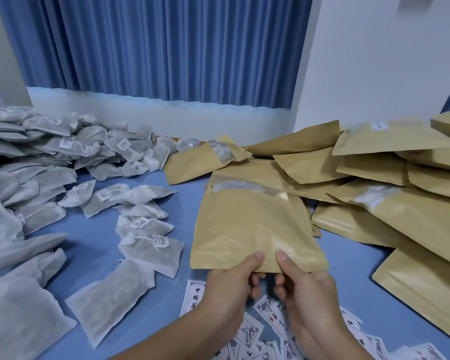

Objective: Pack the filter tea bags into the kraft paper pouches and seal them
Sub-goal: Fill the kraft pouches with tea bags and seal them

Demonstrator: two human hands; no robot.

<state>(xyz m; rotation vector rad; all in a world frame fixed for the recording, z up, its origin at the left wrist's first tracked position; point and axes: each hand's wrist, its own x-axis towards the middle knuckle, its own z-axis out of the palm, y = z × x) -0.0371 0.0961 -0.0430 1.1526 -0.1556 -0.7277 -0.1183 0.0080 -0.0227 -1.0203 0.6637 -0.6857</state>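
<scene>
Both hands (265, 284) on near edge of kraft pouch (250, 229).

Kraft paper pouch (255, 229): tan paper, matt with a faint sheen, lightly creased; clear glossy film window near its far edge. Pouch pile (390, 178): same tan paper, some with frosted windows. Tea bags (50, 152): thin grey-white fibrous filter fabric, matt, crumpled, with string and small white paper tags. Table surface (94, 229): smooth matt blue. Curtain (153, 48): blue pleated cloth. Printed labels (268, 331): white paper.
</scene>
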